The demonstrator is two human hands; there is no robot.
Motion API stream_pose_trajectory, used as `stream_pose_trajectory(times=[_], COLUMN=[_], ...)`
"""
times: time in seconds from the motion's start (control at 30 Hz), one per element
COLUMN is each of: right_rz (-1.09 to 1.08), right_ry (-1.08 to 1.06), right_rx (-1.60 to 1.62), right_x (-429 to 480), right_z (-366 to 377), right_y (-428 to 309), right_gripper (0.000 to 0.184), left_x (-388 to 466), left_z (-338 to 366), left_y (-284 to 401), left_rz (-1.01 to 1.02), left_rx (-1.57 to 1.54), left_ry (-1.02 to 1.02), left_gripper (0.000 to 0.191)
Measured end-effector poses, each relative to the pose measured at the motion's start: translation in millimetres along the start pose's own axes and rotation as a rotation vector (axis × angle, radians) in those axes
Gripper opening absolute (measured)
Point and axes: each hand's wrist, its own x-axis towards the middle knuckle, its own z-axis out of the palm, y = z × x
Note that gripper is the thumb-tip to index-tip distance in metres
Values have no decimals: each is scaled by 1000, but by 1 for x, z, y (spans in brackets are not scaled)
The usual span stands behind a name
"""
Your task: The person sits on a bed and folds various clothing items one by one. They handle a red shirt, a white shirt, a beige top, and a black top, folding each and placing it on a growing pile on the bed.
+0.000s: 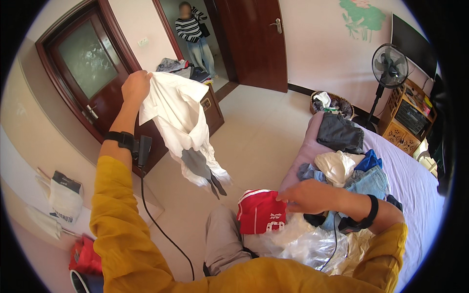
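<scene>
My left hand is raised out in front and grips a white garment by its upper edge. The cloth hangs open in loose folds, with a dark grey piece showing at its lower part. My right hand is low by the bedside, its fingers at the right edge of a folded red garment with white trim and printed writing. Whether those fingers grip the cloth cannot be told. Clear plastic wrapping lies below my right hand, beside my lap.
Jeans, a cream garment and folded dark trousers lie on the bed. A chest bears piled clothes. A person stands in the doorway. A standing fan and wicker basket are at right.
</scene>
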Motion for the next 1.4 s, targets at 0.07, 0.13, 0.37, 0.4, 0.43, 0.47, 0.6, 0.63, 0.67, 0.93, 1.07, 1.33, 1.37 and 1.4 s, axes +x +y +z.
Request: stream_pose_trajectory(times=[0.07,0.13,0.37,0.4,0.43,0.47,0.6,0.63,0.67,0.93,1.07,1.33,1.37,1.4], right_rz=[-15,-50,-99,-61,-95,-123,-117,-105,-71,-104,-88,-73,-47,-47], right_ry=[39,127,577,669,806,911,1070,1072,1054,1003,975,807,764,720], right_rx=[-27,-41,-140,-200,-265,-303,-385,-399,-350,-210,-408,-186,-79,52], right_x=[10,26,110,122,132,143,167,170,174,175,169,170,170,169], right_z=[-7,-17,-77,-84,-89,-91,-84,-79,-74,-80,-94,-106,-108,-110], right_y=[-2,-2,-7,-11,-15,-18,-24,-23,-21,8,13,0,-2,-4], right_gripper=[35,33,26,28,31,32,35,35,34,24,15,28,29,27], left_x=[-6,-15,-59,-66,-73,-81,-105,-110,-114,-133,-144,-138,-137,-136], left_z=[-5,-13,-49,-53,-57,-59,-64,-64,-64,-58,-37,2,3,3], left_y=[10,23,67,72,77,80,89,89,89,73,67,74,75,76], left_rz=[39,87,270,280,295,311,365,372,381,445,463,416,303,264], left_rx=[-19,-52,-151,-139,-130,-135,-213,-247,-264,-321,-278,-586,-623,-676], left_ry=[-16,-14,-1,-28,-41,-56,-72,-66,-68,-120,-213,-88,-155,-217], left_gripper=[35,35,36,35,35,34,35,35,35,30,18,25,26,27])
